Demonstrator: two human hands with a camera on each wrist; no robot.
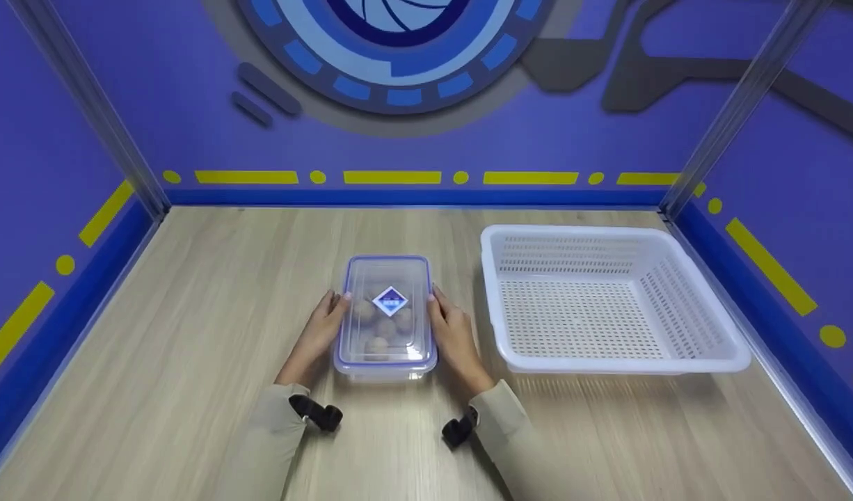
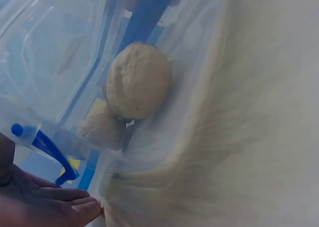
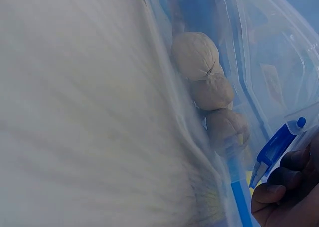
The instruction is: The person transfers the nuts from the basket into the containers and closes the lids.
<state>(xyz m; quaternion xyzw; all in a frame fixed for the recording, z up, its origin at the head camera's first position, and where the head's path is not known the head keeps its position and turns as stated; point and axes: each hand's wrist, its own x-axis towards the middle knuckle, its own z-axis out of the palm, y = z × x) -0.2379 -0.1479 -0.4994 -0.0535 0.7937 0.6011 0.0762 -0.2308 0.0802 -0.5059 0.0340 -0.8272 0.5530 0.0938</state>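
In the head view a clear plastic food container [image 1: 388, 355] with a blue-edged lid [image 1: 390, 270] stands on the table, several walnuts [image 1: 377, 347] inside. My left hand [image 1: 322, 330] is at its left side, thumb tip at the lid's edge. In the left wrist view its fingers [image 2: 75, 204] are fairly straight, below a blue latch [image 2: 54, 156] that slants outward. My right hand [image 1: 456, 339] holds the container's right side, thumb on the lid edge. Its curled fingers [image 3: 286, 177] lie against another outward-slanting blue latch [image 3: 274, 152]. Walnuts [image 3: 195, 55] show through the wall.
A white perforated plastic basket [image 1: 499, 334] stands on the wooden table [image 1: 211, 292], to the right of the container. Blue-purple panels [image 1: 190, 146] with yellow marks enclose the back and both sides. Metal posts [image 1: 92, 104] stand at the corners.
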